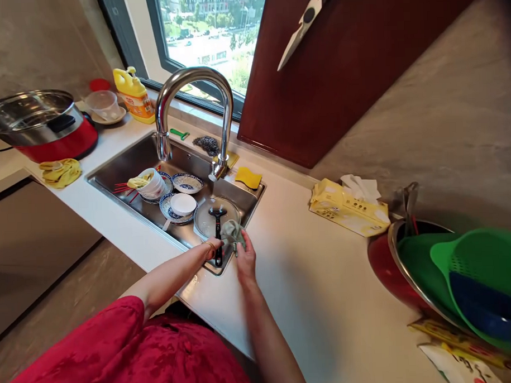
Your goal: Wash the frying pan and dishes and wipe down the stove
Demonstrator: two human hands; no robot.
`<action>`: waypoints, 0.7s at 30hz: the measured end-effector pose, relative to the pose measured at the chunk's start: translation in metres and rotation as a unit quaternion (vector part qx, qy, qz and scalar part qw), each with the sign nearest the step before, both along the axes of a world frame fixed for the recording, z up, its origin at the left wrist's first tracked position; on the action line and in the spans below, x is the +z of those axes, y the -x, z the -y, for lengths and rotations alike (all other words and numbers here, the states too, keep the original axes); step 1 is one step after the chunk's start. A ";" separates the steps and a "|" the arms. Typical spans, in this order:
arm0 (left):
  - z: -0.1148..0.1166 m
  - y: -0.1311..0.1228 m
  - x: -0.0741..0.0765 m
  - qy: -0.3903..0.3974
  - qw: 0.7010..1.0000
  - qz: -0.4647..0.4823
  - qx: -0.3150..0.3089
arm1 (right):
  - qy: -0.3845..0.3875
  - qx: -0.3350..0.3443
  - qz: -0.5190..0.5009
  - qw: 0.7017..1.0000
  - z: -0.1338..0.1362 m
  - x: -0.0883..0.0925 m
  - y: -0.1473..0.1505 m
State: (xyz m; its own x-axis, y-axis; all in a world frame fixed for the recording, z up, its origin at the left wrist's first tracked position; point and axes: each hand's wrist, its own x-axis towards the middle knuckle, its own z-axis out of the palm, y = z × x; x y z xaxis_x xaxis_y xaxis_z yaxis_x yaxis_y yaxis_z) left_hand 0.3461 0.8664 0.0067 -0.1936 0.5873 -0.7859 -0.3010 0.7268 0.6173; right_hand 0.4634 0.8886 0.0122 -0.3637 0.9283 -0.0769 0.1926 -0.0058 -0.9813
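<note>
Over the front corner of the brushed stainless steel sink point(145, 156): both my hands work low, just at its near rim.

Left grip: my left hand point(209, 249), with a thin gold ring point(210, 245) on one finger, reaches in narrowly curled; I cannot tell whether it closes on anything.

Right grip: my right hand point(247, 260) is narrow, its fingertips point(242, 236) pinching the cloth.

Cloth: a crumpled grey-green dishcloth point(233, 234) sits between my hands, above the sink's front corner. It is soft and light, easiest taken by a fold.

Utensil: a long black-handled utensil point(218, 246) lies inside the sink, its long axis pointing straight toward me. It seems stiff, likely slippery when wet; best held mid-handle.

Lid: a round clear glass pot lid point(208, 218) lies beneath it, fragile; safest by its rim.

Nearby: blue-and-white porcelain bowls point(188, 182) rest inside the sink, beyond the lid.
</note>
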 end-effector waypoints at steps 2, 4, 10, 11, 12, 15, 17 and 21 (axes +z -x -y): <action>0.009 0.015 0.008 0.003 1.000 -0.004 0.024 | 0.055 -0.033 -0.062 0.996 -0.006 0.003 -0.004; 0.021 0.039 0.023 -0.011 0.999 -0.003 0.035 | 0.071 -0.048 -0.082 0.993 -0.014 0.010 -0.002; 0.071 0.133 0.066 -0.099 0.995 0.024 0.009 | -0.078 0.005 0.130 0.988 -0.046 0.052 0.057; 0.080 0.149 0.070 -0.113 0.993 0.021 0.003 | -0.111 0.026 0.183 0.976 -0.055 0.061 0.076; 0.088 0.164 0.074 -0.124 0.992 0.015 -0.002 | -0.136 0.044 0.221 0.965 -0.066 0.069 0.097; 0.108 0.210 0.079 -0.146 0.989 0.001 -0.028 | -0.172 0.042 0.251 0.952 -0.102 0.088 0.167; 0.115 0.240 0.079 -0.150 0.987 -0.003 -0.058 | -0.181 0.030 0.268 0.946 -0.126 0.093 0.210; 0.114 0.293 0.073 -0.155 0.979 -0.022 -0.131 | -0.163 0.014 0.310 0.937 -0.154 0.084 0.262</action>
